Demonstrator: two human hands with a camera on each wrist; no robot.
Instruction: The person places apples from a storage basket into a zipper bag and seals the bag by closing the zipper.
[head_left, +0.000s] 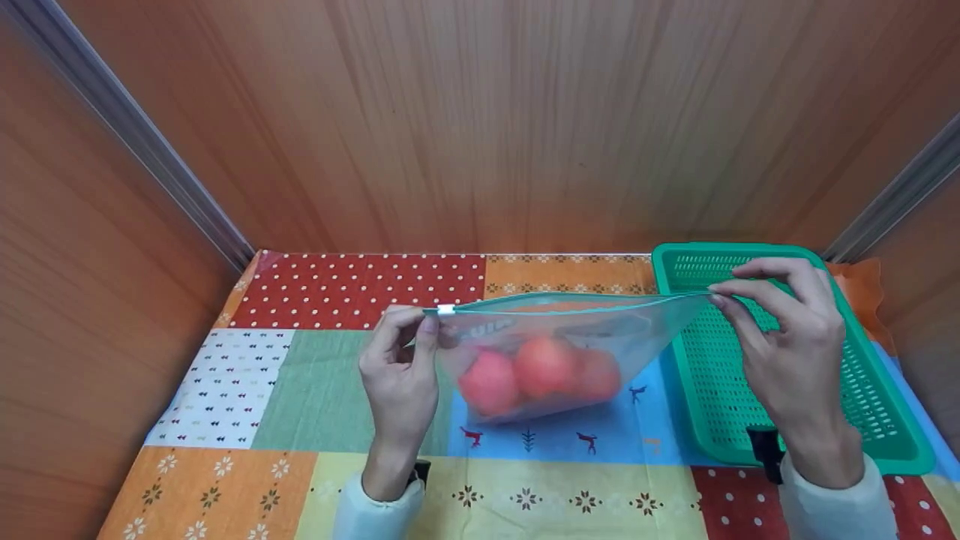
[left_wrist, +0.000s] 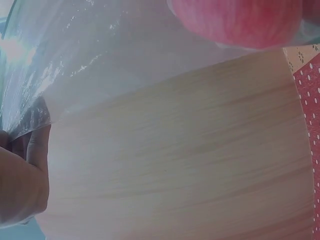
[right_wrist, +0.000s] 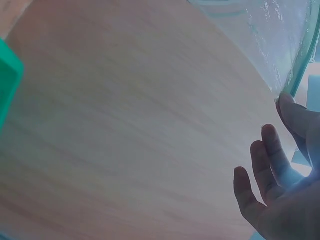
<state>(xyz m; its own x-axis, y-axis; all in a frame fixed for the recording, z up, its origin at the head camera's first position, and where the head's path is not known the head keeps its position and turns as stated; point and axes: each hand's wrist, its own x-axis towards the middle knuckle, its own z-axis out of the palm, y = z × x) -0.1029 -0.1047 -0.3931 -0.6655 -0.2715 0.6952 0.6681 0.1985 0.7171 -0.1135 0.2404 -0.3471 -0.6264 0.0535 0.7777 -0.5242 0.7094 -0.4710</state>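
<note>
A see-through zip bag (head_left: pixel 637 330) with a green-tinted top edge hangs between both hands, above the tablecloth. Inside lie three round red fruits (head_left: pixel 546 365) that look like apples, gathered at the bottom; one red fruit (left_wrist: pixel 240 20) shows close up in the left wrist view. My left hand (head_left: pixel 401 382) pinches the bag's top left corner, beside the white slider (head_left: pixel 446 309). The top right corner is pinched between thumb and index finger of my right hand (head_left: pixel 799 352), whose other fingers stand away from the plastic. Between the corners, the bag's two top edges are slightly parted.
A green plastic basket (head_left: pixel 889 420) with a perforated bottom stands on the right, partly beneath the right hand. The patchwork tablecloth (head_left: pixel 352 405) covers the table. Wood-patterned panels (head_left: pixel 480 127) close in the back and both sides.
</note>
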